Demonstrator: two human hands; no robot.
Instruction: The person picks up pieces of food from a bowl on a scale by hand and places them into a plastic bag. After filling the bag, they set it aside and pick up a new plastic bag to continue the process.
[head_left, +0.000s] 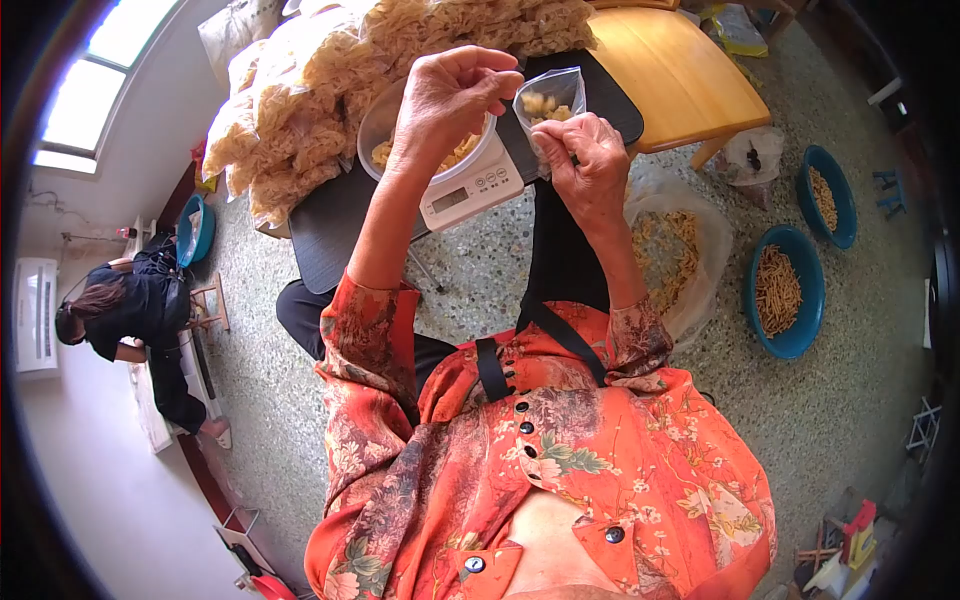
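Observation:
A clear plastic bag with pale yellow pieces in it is held at its edge by my right hand, whose fingers are closed on it. My left hand is raised over a white bowl, its fingers curled together; what they hold, if anything, is too small to make out. Yellow pieces lie in the bowl, partly behind the left wrist. Under the bowl is a white digital scale on a black table.
Filled bags are piled behind the scale. A wooden stool stands at the right. On the floor are an open plastic sack and blue basins of sticks. Another person sits at the far left.

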